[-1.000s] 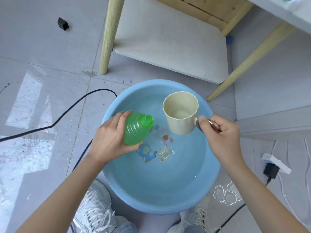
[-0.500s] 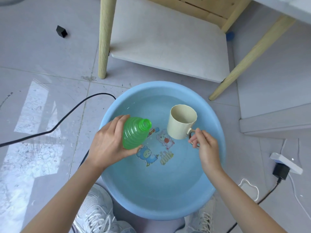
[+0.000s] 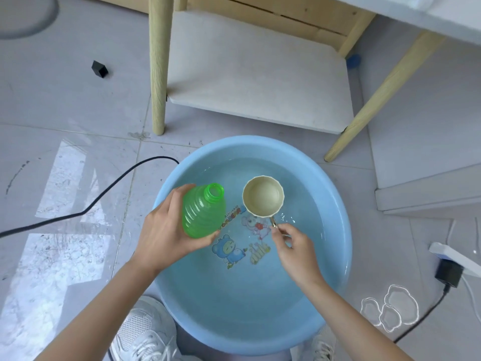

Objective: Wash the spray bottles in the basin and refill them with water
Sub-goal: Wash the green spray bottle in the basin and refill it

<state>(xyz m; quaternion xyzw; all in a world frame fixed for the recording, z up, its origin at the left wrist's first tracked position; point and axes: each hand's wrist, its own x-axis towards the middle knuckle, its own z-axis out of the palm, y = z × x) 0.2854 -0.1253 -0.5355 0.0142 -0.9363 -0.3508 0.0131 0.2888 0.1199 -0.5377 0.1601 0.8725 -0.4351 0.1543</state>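
The green bottle [image 3: 203, 212] has no cap and is tilted over the left side of the blue basin [image 3: 339, 230]. The left hand [image 3: 166, 230] is wrapped tight around it. Just to its right, 1 cream cup [image 3: 263, 196] sits upright, low in the basin, with water inside. The right hand [image 3: 296, 246] pinches the cup's handle. A black cable [image 3: 86, 211] lies on the floor to the left.

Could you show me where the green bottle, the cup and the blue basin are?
green bottle [image 3: 203, 217], head view, on its ribbed side.
cup [image 3: 263, 199], head view, on its inside, seen from above.
basin [image 3: 247, 147], head view, on its far inner wall.
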